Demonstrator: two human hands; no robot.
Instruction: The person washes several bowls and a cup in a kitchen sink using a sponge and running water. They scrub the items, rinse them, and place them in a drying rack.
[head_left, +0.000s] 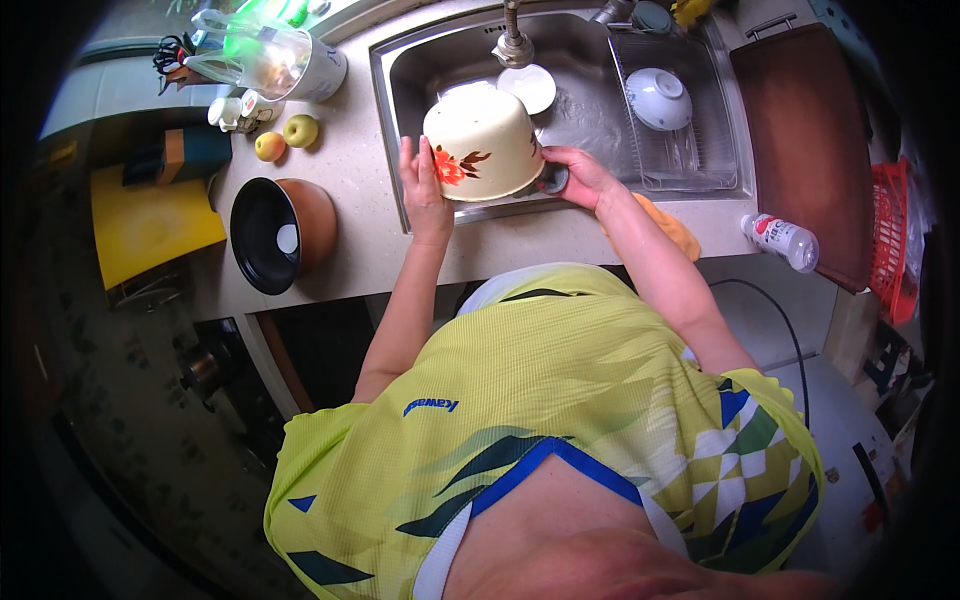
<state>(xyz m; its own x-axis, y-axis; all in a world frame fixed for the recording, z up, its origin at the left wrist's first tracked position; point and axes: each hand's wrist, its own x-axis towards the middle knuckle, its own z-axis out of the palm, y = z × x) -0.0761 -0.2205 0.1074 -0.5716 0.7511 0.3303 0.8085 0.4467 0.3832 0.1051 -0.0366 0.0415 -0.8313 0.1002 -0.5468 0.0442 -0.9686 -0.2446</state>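
A cream enamel basin with a red flower print (487, 142) is held over the front part of the steel sink (585, 120), its base turned up and its rim towards me. My left hand (429, 191) presses against its left side, fingers raised along the wall. My right hand (581, 176) grips the rim on the right, with a dark grey scouring pad (553, 179) at the fingers. Behind the basin a small white dish (529, 88) lies in the sink below the faucet (513, 49). An upturned white bowl (658, 99) rests in the wire drying rack (697, 157).
On the counter at left stand a tilted black-lined brown pot (319, 225), two apples (301, 130), mugs (225, 114) and a white bucket with plastic bags (326, 71). An orange cloth (667, 225), a plastic bottle (784, 241) and a brown board (802, 150) are at right.
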